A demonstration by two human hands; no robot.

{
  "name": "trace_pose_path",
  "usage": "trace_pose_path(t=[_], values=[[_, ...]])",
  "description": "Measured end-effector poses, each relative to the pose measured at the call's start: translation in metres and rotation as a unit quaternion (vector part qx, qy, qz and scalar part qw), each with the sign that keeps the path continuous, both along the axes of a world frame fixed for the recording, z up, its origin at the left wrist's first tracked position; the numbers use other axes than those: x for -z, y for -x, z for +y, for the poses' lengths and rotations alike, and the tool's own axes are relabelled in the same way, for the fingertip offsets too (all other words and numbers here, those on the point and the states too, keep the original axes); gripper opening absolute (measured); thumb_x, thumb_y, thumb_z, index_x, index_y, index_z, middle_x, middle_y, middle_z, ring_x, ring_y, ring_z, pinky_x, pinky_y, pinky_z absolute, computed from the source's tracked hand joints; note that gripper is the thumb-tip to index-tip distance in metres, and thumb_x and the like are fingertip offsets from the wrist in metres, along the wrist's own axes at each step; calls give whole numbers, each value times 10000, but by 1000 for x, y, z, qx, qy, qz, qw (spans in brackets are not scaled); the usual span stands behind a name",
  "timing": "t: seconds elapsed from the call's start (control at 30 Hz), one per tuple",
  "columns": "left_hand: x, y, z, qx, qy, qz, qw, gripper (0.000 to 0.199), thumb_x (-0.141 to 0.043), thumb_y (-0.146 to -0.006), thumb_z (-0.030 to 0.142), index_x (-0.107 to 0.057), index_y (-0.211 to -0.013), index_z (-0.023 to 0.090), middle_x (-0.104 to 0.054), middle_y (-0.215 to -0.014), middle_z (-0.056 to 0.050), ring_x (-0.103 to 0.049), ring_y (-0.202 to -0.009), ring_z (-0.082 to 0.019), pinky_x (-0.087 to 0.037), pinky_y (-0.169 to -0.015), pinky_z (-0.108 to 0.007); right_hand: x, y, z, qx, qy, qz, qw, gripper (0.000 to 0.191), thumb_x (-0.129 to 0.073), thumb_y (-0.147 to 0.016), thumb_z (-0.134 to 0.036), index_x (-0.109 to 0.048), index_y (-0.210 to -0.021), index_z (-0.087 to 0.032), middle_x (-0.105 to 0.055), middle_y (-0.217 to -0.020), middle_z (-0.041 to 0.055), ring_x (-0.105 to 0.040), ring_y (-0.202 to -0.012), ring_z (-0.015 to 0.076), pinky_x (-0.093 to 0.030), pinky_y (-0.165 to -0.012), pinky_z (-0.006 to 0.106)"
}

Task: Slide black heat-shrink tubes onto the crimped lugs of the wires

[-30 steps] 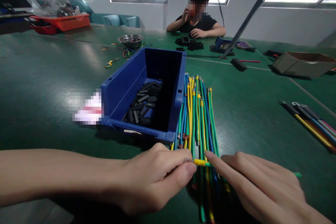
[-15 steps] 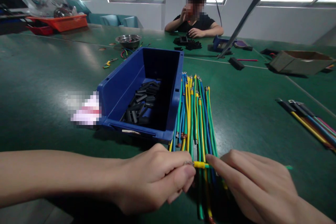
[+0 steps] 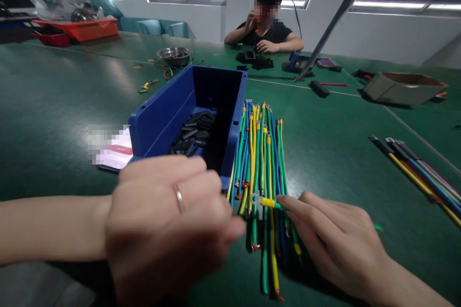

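My right hand (image 3: 338, 235) pinches a green wire with a yellow sleeve (image 3: 267, 202) and a ring terminal at its left end. It holds the wire crosswise above a bundle of cables (image 3: 271, 163) in yellow, green and blue, some with bare copper ends. My left hand (image 3: 169, 216), with a ring on one finger, is curled closed before the front of a blue bin (image 3: 158, 112). It is partly blurred, its fingertips are hidden, and whatever they may hold does not show. Black tube pieces (image 3: 196, 129) lie inside the bin.
Finished-looking cables with black ends (image 3: 414, 158) lie at the right. Farther back are a cardboard box (image 3: 403, 88), a metal bowl (image 3: 175, 57) and an orange basket (image 3: 93, 30). A slanted metal pole (image 3: 334, 24) meets the table; a co-worker (image 3: 288, 38) sits opposite.
My left hand has let go of the wire's terminal end and moved left and up, covering the bin's front. The wire in my right hand has shifted slightly left and up.
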State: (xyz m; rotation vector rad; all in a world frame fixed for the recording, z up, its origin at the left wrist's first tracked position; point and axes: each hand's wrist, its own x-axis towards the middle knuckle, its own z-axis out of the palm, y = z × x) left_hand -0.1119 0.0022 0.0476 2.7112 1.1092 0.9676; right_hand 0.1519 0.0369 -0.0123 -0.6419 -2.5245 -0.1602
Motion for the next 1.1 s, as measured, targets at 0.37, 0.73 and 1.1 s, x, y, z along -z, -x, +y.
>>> trace_pose_path(t=[0.37, 0.73, 1.1], values=[[3, 13, 59, -158, -65, 96, 981, 374, -439, -719, 26, -563, -1065, 91, -526, -1250, -173, -426, -1296, -333, -388, -1055, -499, 2, 2, 1, -4, 26, -5, 1000, 179, -419, -945, -121, -536, -1081, -120, -496, -644, -26, -427, -493, 99, -289, -454, 267], [-32, 20, 57, 104, 206, -450, 863, 375, -450, -678, -21, -176, -480, 140, -155, -427, 47, -156, -378, -35, -190, -395, -195, 0, 3, 1, -25, 55, -8, 998, 194, -413, -939, -106, -536, -1089, -108, -510, -652, -20, -430, -498, 99, -280, -452, 270], [3, 22, 71, -158, 29, 197, 967, 245, -384, -884, 112, -601, -999, 109, -598, -1068, -140, -553, -1029, -280, -463, -902, -426, 1, 3, 0, -17, 59, -18, 998, 167, -416, -950, -123, -538, -1064, -123, -493, -652, -28, -442, -506, 105, -284, -468, 283]])
